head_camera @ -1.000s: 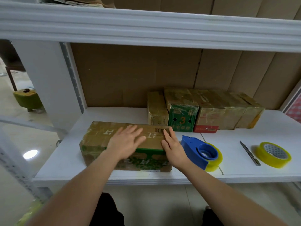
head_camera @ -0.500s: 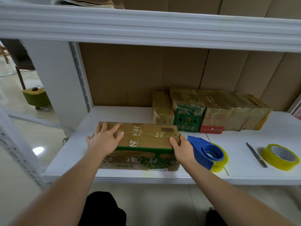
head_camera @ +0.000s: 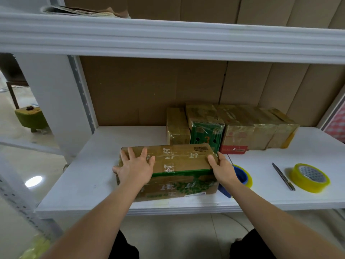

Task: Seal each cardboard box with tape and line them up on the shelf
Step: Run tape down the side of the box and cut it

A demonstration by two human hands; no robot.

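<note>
Gripping item one, the long cardboard box [head_camera: 179, 165], you now have it by both ends: a second ago both palms lay flat near the middle of its lid, smoothing the tape.

- Left hand [head_camera: 135, 169]: moved out to the left end; fingers spread over the top, thumb down the side, holding the box.
- Right hand [head_camera: 223, 170]: at the right end, fingers curled over the corner, clasping it.
- Box location: front of the shelf [head_camera: 84, 174], lengthwise along the edge, tape glossy over its top seam. Sealing looks done; the shift of grip reads as readiness to lift or turn it.
- Row of sealed boxes [head_camera: 231, 126]: against the back wall, just behind; free space lies to the row's left.
- Tape dispenser [head_camera: 240, 176]: blue, partly hidden by your right wrist, just beside the box.
- Knife [head_camera: 282, 175] and yellow tape roll [head_camera: 309, 177]: farther right, apart.
</note>
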